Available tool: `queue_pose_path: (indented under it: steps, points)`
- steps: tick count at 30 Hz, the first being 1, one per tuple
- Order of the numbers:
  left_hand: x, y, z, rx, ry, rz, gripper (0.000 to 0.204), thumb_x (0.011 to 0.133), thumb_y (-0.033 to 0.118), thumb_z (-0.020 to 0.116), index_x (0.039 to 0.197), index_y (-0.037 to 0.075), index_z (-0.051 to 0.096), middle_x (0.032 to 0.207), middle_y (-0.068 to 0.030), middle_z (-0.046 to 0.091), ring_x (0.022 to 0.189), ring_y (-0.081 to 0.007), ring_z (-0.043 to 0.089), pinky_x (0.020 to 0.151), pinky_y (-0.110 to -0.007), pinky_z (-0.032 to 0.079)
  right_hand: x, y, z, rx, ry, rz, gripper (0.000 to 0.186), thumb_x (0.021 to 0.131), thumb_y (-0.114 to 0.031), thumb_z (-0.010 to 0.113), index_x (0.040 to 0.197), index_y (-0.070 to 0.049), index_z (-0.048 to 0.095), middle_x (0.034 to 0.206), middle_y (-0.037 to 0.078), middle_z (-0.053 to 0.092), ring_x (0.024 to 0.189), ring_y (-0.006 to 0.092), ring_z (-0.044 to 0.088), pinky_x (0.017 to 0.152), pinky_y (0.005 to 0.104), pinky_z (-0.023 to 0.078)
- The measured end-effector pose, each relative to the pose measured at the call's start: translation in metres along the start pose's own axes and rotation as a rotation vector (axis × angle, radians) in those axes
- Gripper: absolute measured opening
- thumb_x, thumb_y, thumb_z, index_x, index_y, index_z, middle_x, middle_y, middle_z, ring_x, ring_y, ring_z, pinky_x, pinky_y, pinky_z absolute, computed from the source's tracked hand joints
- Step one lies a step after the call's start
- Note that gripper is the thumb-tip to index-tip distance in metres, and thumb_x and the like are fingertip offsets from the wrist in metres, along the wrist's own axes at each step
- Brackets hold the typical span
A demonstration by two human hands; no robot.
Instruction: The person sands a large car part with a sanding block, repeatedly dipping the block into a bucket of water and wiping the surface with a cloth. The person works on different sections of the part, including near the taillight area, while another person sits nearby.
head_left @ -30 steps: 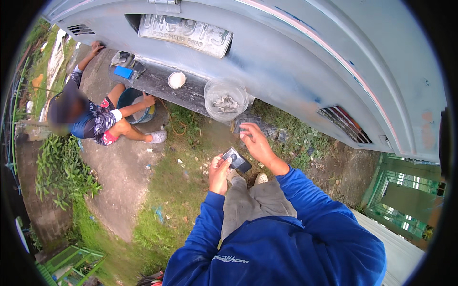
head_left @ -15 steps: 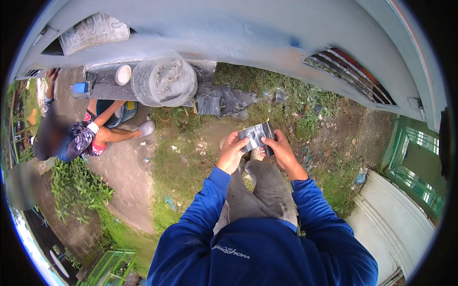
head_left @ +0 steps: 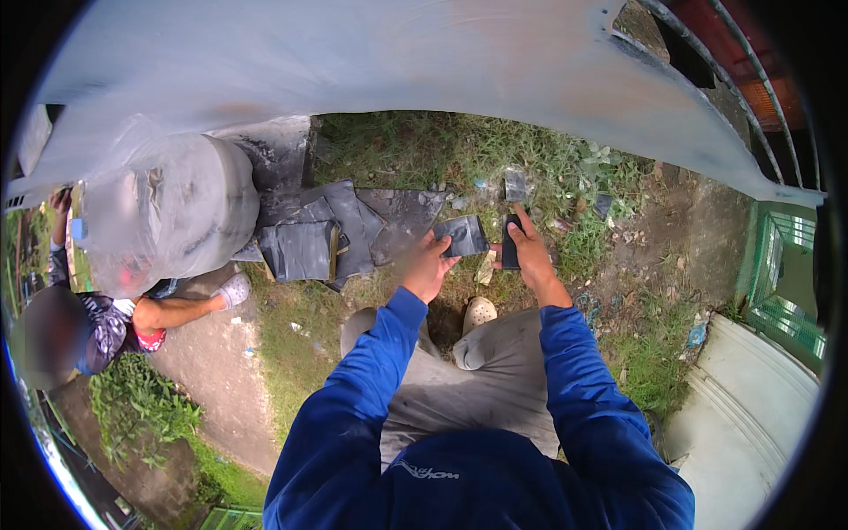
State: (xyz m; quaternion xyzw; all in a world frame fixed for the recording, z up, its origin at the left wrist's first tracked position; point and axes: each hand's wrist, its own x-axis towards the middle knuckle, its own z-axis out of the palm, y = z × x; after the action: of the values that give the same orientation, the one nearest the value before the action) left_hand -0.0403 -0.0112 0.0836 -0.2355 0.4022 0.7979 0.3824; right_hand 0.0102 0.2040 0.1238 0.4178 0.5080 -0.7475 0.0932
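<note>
My left hand (head_left: 431,265) grips a small dark, white-streaked square (head_left: 461,234) that looks like sandpaper. In my right hand (head_left: 532,256) is a flat black piece (head_left: 510,243), held a little apart from the square. To the left of my hands, on the ground, several worn black sheets (head_left: 349,243) lie overlapping, some streaked white. Beside them stands a large clear plastic container (head_left: 208,208) with a pale, blurry-looking interior. A smaller dark scrap (head_left: 515,184) lies on the grass beyond my right hand.
A grey-painted vehicle body (head_left: 415,57) spans the top, with a slotted opening at right. A co-worker's leg (head_left: 181,313) stretches out at left, their hand raised to the body. A white panel (head_left: 738,415) lies lower right near a green mesh fence (head_left: 789,291).
My hands came together on the dark piece, then moved apart and slightly upward, each now holding a separate piece. The view has swung, bringing the black sheets and clear container closer.
</note>
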Motion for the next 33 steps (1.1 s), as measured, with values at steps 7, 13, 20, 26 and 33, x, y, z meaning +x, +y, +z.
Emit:
queue_pose_path:
  steps: [7,13,20,26,33]
  points:
    - [0.078,0.031,-0.023,0.108,-0.168,0.073,0.016,0.102,0.013,0.057,0.118,0.017,0.058,0.120,0.0009,0.063,0.109,-0.0131,0.062,0.090,-0.035,0.052,0.090,0.040,0.031,0.094,-0.402,0.061,0.033,0.100,-0.024,0.062,0.128,-0.006,0.059,0.112,0.005,0.064,0.096,0.0160,0.065,0.068,0.0374,0.064]
    - [0.132,0.035,-0.051,0.361,-0.054,0.288,0.017,0.101,0.018,0.058,0.118,0.015,0.058,0.118,0.0020,0.060,0.110,-0.0122,0.059,0.093,-0.036,0.050,0.118,0.011,0.061,-0.142,-0.458,-0.158,0.032,0.102,-0.033,0.056,0.117,-0.006,0.063,0.106,0.004,0.065,0.096,0.0153,0.062,0.073,0.0311,0.054]
    - [0.095,0.026,-0.014,0.406,0.000,0.297,0.012,0.101,0.021,0.057,0.110,0.013,0.061,0.104,-0.0005,0.065,0.097,-0.0131,0.065,0.085,-0.036,0.053,0.121,0.041,0.064,-0.446,-0.165,-0.545,0.032,0.096,-0.036,0.068,0.088,-0.006,0.058,0.094,0.003,0.051,0.088,0.0144,0.049,0.082,0.0294,0.040]
    - [0.091,0.041,-0.013,0.383,-0.077,0.330,0.018,0.103,0.028,0.057,0.106,0.011,0.061,0.102,-0.0010,0.066,0.095,-0.0108,0.065,0.084,-0.034,0.054,0.125,0.033,0.066,-0.498,-0.130,-0.698,0.031,0.097,-0.032,0.067,0.088,-0.005,0.057,0.091,0.006,0.048,0.086,0.0167,0.048,0.078,0.0325,0.039]
    - [0.094,0.036,-0.017,0.587,0.070,0.238,0.012,0.102,0.019,0.059,0.109,0.009,0.062,0.098,0.0022,0.065,0.093,-0.0066,0.063,0.079,-0.030,0.057,0.126,0.039,0.066,-0.499,-0.119,-0.686,0.030,0.096,-0.031,0.067,0.086,-0.004,0.057,0.091,0.006,0.047,0.086,0.0183,0.049,0.078,0.0332,0.040]
